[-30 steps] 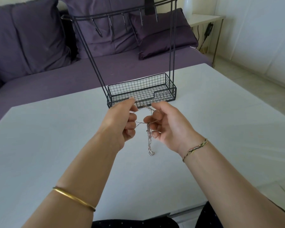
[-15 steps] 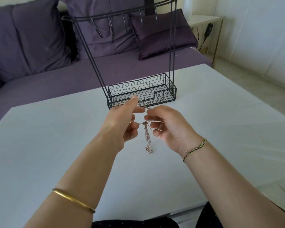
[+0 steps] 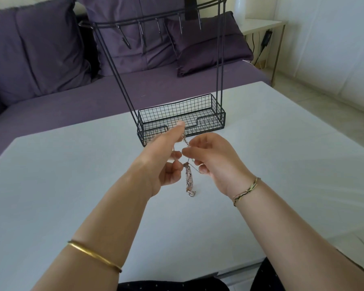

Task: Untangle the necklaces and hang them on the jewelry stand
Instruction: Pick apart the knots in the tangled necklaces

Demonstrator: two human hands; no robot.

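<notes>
Here, left hand point(image 3: 160, 162) and right hand point(image 3: 216, 162) pinching tangled necklaces point(image 3: 188, 177), jewelry stand point(image 3: 181, 120) behind.

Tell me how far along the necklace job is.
Done: nothing; the hooks on the jewelry stand hold no chain. In hand: left hand and right hand pinch the tangled necklaces, a twisted bundle dangling over the table. Remaining: separate them, hang each.

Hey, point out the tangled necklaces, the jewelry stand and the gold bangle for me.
tangled necklaces point(image 3: 188, 179), head view, on the twisted hanging bundle.
jewelry stand point(image 3: 183, 107), head view, on the back wall of its wire basket.
gold bangle point(image 3: 94, 254), head view, on the middle of the band.
</notes>
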